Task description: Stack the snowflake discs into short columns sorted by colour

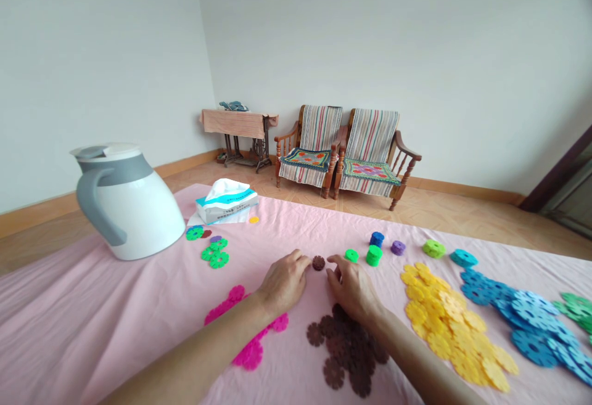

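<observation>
The brown disc stack point(319, 262) stands in from the far edge of the table point(296, 223); the right hand point(355, 288), fingers parted, is released beside it; the left hand's point(284, 278) grip I cannot tell; likely light, stiff, slippery; best pinched by opposite rims.

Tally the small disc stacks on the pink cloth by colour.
Brown round plastic stack: 1
Bright green round plastic stacks: 2
Dark blue round plastic stack: 1
Purple round plastic stack: 1
Lime green round plastic stack: 1
Teal round plastic stack: 1
Total: 7
</observation>
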Demonstrator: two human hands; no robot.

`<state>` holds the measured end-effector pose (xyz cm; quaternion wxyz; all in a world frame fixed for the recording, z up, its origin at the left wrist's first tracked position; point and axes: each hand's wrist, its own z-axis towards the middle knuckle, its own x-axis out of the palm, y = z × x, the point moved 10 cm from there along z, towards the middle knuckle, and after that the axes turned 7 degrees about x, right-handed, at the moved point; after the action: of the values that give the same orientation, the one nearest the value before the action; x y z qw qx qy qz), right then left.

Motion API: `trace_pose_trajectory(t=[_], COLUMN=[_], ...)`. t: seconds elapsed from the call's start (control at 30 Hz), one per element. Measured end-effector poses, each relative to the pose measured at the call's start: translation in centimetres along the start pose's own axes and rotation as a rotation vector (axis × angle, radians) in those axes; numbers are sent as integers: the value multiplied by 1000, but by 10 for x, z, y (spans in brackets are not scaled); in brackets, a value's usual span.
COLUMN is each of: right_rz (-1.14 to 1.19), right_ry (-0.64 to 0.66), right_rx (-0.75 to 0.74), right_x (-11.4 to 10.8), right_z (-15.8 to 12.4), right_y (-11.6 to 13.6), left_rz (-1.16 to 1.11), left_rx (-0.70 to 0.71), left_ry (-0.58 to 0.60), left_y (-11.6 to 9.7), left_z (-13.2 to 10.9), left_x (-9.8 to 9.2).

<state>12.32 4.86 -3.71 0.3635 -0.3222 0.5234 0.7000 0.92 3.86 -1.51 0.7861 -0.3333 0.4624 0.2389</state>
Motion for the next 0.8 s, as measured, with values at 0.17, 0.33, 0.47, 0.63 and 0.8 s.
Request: trace_pose_trajectory(t=[0.17, 0.33, 0.47, 0.63, 0.8], right_rz=[-12, -52, -96, -116, -107], right_ry=[36, 272, 324, 352, 335], right_rx=[-76, -29, -28, -20, -32], right_x=[2, 15, 17, 21, 21], right_z=[9, 21, 25, 28, 31], right_y=[16, 23, 26, 24, 23], left_rz=[31, 8, 5, -3, -12], left_rx=[-14, -30, -42, -48, -44], left_ry=[4, 5, 6, 6, 2], left_y=[3, 5, 6, 6, 6], left_z=[-1, -1, -1, -1, -2], left_x=[1, 1, 1, 1, 1])
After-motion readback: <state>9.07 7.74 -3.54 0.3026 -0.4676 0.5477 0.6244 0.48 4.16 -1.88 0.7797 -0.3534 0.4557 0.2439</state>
